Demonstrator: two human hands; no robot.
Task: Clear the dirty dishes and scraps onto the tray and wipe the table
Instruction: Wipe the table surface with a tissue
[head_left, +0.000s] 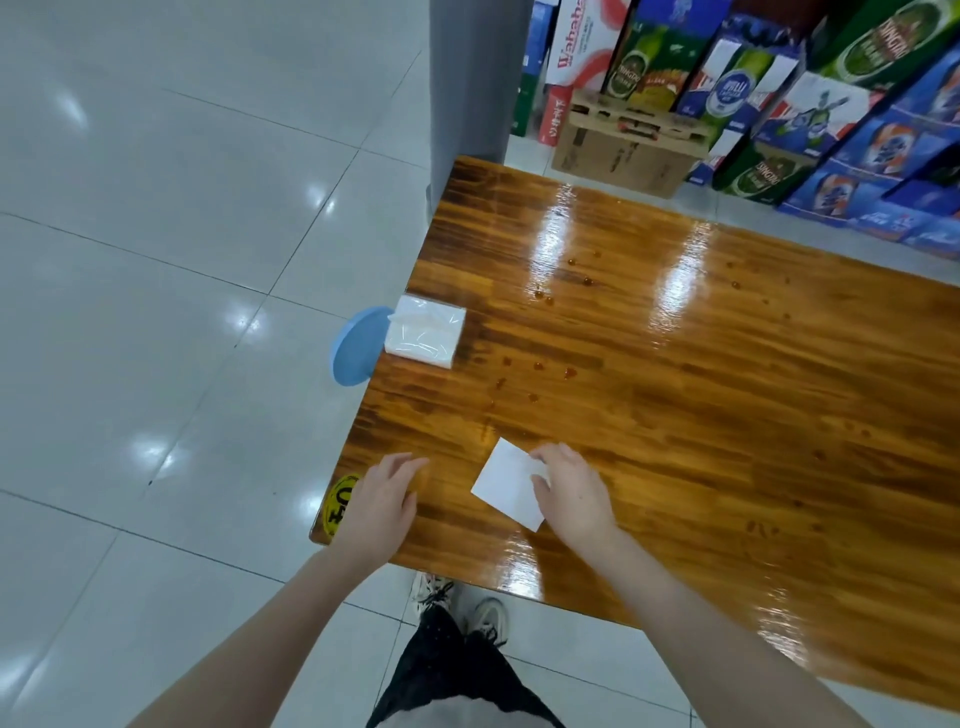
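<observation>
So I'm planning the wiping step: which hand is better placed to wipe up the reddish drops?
Right, probably. The right hand lies on the white tissue, with the reddish drops just beyond it on the table. The left hand is over the table's corner, touching no tissue.

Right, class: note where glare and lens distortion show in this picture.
Head view: white glare streaks on the table, softer spots on the floor; the wide lens bends table edges and tile lines; the drops look sharp.
</observation>
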